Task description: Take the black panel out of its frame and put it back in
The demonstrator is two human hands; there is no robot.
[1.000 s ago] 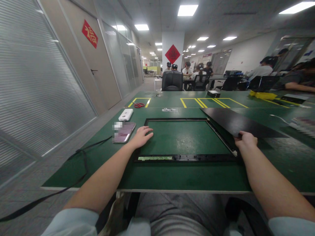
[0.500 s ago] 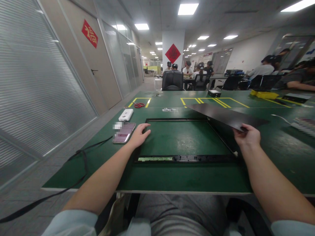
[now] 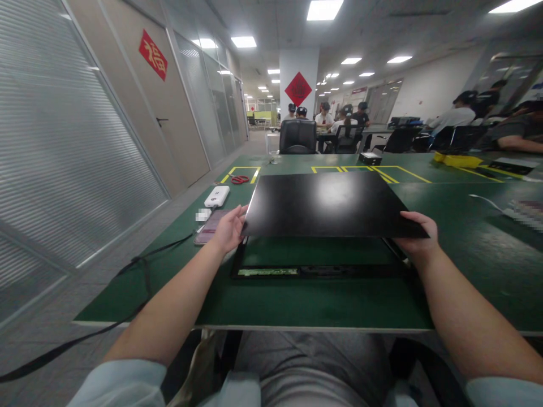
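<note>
Two grips closed on black panel (image 3: 322,209) above frame (image 3: 352,272): left hand (image 3: 229,230) nine o'clock, right hand (image 3: 424,240) three; moving calls for even support.

An open-plan office — ceiling light panels (image 3: 324,9), a glass partition (image 3: 76,124), black office chairs (image 3: 297,137) and people seated at desks beyond the green worktop (image 3: 314,305)

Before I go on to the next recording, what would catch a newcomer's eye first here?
Probably the glossy black panel, held at its sides by the left hand and right hand above a thin dark frame on the green table. Next might come the red diamond on the pillar beyond, then the red-handled scissors at the table's far left.
</note>
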